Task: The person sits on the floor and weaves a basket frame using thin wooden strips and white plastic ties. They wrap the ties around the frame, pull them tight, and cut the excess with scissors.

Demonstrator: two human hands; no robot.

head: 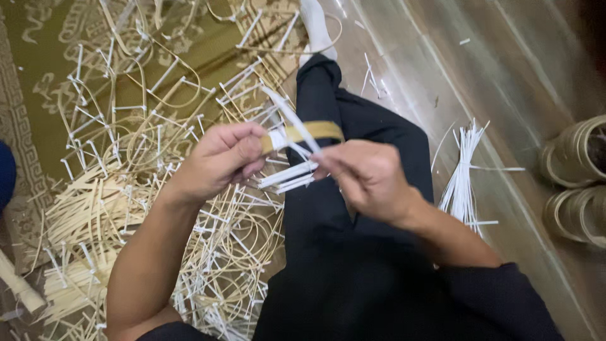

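Left hand (pixel 224 158) pinched tight on a tan strip (pixel 309 132) mid-frame, likely to steady it. Right hand (pixel 363 177) gripping white strips (pixel 287 177), wrapping one across. Below, dark trousers (pixel 341 233). Left of frame, heaped strips (pixel 126 189) on patterned carpet (pixel 38 63). Right side, white bundle (pixel 464 170) and coiled rings (pixel 577 183) on wood floor (pixel 492 76).

A patterned olive rug (pixel 44 76) lies under a tangled heap of pale cane strips and loops (pixel 126 208). On the wooden floor (pixel 505 63) rests a loose bundle of white strips (pixel 464 173), and near it two coiled cane rings (pixel 577 183) sit at the edge.
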